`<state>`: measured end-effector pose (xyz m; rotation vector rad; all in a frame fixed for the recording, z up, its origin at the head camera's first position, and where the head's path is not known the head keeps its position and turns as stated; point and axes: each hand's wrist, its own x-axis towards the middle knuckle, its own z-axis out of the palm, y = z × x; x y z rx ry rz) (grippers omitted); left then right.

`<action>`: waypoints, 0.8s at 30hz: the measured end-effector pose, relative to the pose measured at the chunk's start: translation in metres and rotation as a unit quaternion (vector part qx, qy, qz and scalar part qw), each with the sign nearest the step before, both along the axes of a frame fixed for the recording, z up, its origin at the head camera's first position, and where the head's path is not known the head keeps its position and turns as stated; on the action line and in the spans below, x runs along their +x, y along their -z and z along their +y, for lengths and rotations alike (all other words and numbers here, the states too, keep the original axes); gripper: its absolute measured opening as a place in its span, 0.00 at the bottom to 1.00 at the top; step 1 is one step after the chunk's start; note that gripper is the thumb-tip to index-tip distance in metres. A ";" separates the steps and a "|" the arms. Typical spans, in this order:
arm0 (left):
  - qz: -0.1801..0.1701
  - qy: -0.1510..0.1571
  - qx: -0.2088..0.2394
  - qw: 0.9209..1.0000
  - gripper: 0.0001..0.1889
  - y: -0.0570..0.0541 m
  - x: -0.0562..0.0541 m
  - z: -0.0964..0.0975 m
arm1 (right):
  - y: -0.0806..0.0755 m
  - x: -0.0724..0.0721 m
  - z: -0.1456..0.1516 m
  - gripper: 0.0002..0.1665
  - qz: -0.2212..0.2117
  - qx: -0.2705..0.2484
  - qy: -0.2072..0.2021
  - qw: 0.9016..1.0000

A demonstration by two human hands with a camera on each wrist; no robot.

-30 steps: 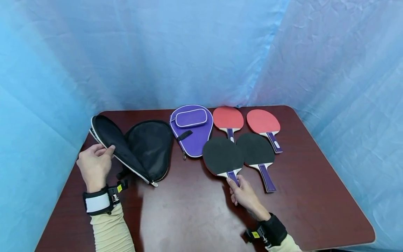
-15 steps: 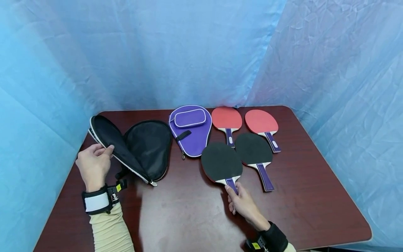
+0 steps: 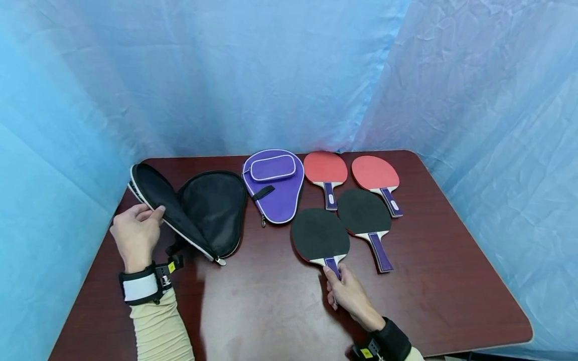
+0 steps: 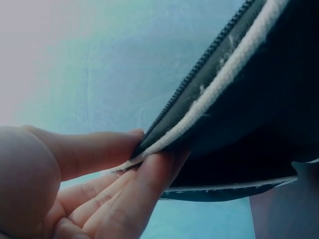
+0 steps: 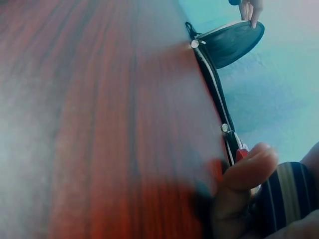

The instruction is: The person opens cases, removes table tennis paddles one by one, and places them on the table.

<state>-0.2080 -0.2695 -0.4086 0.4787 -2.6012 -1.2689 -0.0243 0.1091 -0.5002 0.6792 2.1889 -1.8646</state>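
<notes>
My left hand (image 3: 137, 235) pinches the white-piped zipper edge of a black paddle case (image 3: 217, 213) and holds its flap (image 3: 158, 188) raised, so the case lies spread apart. In the left wrist view, thumb and fingertips squeeze the white piping (image 4: 209, 94) beside the dark zipper teeth. My right hand (image 3: 349, 296) grips the purple handle of a table tennis paddle (image 3: 320, 234), black face up, near the middle of the table. In the right wrist view the striped handle end (image 5: 289, 191) shows against the hand. Most of that paddle is hidden there.
A purple paddle case (image 3: 282, 200) with a small pocket lies at the back middle. Two red-faced paddles, one left (image 3: 325, 168) and one right (image 3: 376, 172), lie beside it. Another black-faced paddle (image 3: 364, 211) lies in front of them. Blue curtains (image 3: 253, 75) surround the brown table (image 3: 442, 271).
My right hand has drawn the gripped paddle slightly toward the table's front, away from the red-faced paddle whose handle end it had covered. My left hand keeps holding the flap in place.
</notes>
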 end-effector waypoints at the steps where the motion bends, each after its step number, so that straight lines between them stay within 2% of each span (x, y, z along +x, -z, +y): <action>1: 0.000 0.000 -0.002 1.000 0.20 0.000 0.000 0.000 | 0.000 -0.001 0.001 0.16 0.000 -0.002 -0.003 1.000; 7: -0.006 0.000 0.004 1.000 0.21 -0.001 0.001 0.000 | -0.006 -0.004 0.009 0.21 -0.005 0.022 -0.044 0.999; 10: -0.009 0.000 0.009 1.000 0.21 -0.001 0.002 0.000 | -0.009 -0.007 0.015 0.21 -0.008 0.078 -0.068 0.995; 13: -0.008 0.000 0.007 1.000 0.22 0.000 0.002 -0.001 | -0.009 -0.011 0.019 0.24 -0.003 0.158 -0.087 0.984; 16: -0.007 0.000 0.008 1.000 0.22 0.001 0.002 -0.001 | -0.008 -0.017 0.025 0.30 0.003 0.227 -0.106 0.968; 21: -0.005 -0.002 0.009 1.000 0.22 0.001 0.002 0.000 | -0.012 -0.026 0.032 0.34 0.001 0.296 -0.140 0.945; 24: -0.004 -0.002 0.010 1.000 0.22 0.000 0.002 0.000 | -0.016 -0.030 0.034 0.35 -0.013 0.309 -0.155 0.938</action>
